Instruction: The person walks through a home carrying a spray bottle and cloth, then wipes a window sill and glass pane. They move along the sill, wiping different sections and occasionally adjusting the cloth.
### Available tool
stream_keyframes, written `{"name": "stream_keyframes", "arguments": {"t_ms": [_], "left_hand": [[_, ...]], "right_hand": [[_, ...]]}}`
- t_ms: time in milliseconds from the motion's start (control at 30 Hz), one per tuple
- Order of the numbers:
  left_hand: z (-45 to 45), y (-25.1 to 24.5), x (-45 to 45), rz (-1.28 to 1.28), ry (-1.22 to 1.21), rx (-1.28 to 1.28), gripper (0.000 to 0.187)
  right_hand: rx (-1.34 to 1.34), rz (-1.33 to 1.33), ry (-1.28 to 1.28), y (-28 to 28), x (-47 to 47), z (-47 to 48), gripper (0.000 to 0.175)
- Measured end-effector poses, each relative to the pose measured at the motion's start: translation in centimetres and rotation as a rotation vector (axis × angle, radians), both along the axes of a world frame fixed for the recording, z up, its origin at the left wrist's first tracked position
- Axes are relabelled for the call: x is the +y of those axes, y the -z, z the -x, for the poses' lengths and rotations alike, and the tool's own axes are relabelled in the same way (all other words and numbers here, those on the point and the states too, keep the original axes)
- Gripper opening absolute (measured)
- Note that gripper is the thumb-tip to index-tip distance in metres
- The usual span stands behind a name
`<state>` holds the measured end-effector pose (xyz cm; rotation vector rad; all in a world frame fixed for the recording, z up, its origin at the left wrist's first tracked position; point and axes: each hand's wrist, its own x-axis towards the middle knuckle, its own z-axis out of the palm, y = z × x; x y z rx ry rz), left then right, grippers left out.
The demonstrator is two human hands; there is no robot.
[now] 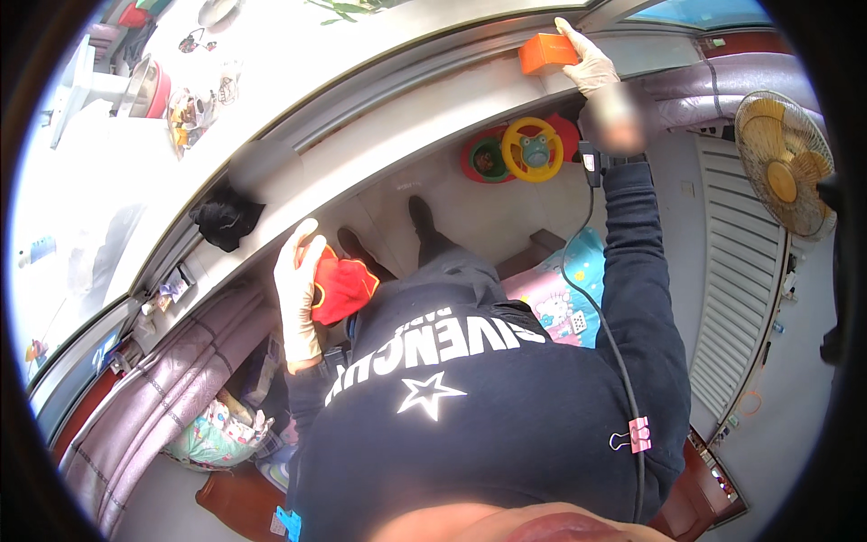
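Note:
My left hand (pixel 298 291), in a pale thin glove, holds a red cloth item with yellow trim (pixel 344 286) in front of my torso, at the near side of the window sill. Far to the right, my right hand (pixel 590 66), gloved the same way, has its thumb and fingers around the right end of a small orange box (pixel 547 54) on the sill. The box bears small writing. A black cloth item (pixel 229 218) lies on the sill beyond my left hand.
The long window sill (pixel 406 115) curves across the view. Below it stand a toy with a yellow steering wheel (pixel 533 150) and a patterned cushion (pixel 559 298). A cable (pixel 604 325) runs along my right arm. A fan (pixel 782 169) stands right; a purple curtain (pixel 162 386) hangs left.

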<state>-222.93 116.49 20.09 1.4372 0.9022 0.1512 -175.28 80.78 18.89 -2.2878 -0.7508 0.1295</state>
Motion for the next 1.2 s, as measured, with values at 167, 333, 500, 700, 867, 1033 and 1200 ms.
{"name": "stream_keyframes", "arguments": {"t_ms": [167,333,500,700,867,1033,1200], "left_hand": [[1.2,0.6,0.2,-0.007,-0.038,0.032,0.039],[2.1,1.0,0.8,-0.036,-0.036,0.034,0.039],[4.3,1.4,2.0,-0.086,-0.093,-0.009,0.038],[8.8,0.9,4.0,-0.172,-0.172,0.050,0.037],[12.7,1.5,8.4,-0.162,-0.240,0.004,0.034],[19.2,3.5,15.5,-0.332,-0.262,0.249,0.036],[26.3,7.4,24.0,-0.731,-0.318,0.226,0.055]], "right_hand": [[-0.013,0.082,0.079,0.0,-0.1,0.8,0.077],[-0.147,0.096,0.217,-2.1,0.7,3.8,0.074],[-0.506,-0.181,0.388,-2.4,5.2,9.6,0.055],[-0.202,-0.369,-0.278,1.1,19.5,24.6,0.036],[-0.185,-0.150,-0.746,0.9,34.6,35.1,0.071],[-0.383,-0.074,-0.701,4.3,46.3,39.9,0.065],[-0.531,-0.204,-0.564,5.6,48.5,39.9,0.035]]}}
